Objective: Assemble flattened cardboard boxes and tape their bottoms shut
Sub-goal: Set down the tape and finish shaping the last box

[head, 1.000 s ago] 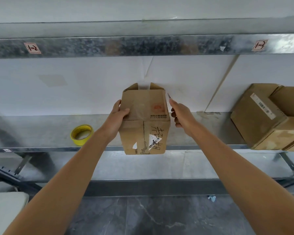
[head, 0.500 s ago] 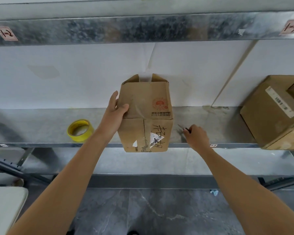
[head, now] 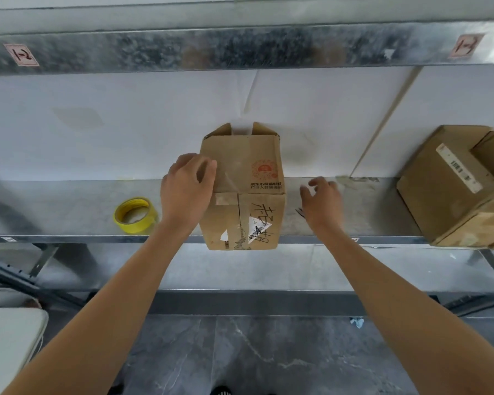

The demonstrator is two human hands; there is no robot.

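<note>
Left hand (head: 187,183): set on the upper left edge of the cardboard box (head: 248,195), thumb on the top face and fingers curled over the left side, clasping it.
Right hand (head: 322,203): loose and spread with nothing in it, hovering over the metal shelf (head: 69,206), apart from the box's right wall.
Cardboard box: stands between the two hands on the shelf, with its near end past the shelf's front edge. Clear tape runs along the top face right beside the left thumb.
Box opening: two flaps (head: 261,129) stand up at the end away from the left fingertips. The inside is hidden from this view.
Tape roll (head: 134,215): yellow, lying flat on the shelf, near the left wrist on the side away from the box.
Small dark item (head: 300,212): on the shelf just beside the heel of the right hand, toward the box. It is too small to identify.
Other boxes (head: 454,183): brown cartons well beyond the right hand's outer side, tilted on the same shelf. One carries a white barcode label, and their contents are not visible.
Upper beam (head: 240,49): metal, above and beyond both sets of fingertips.
</note>
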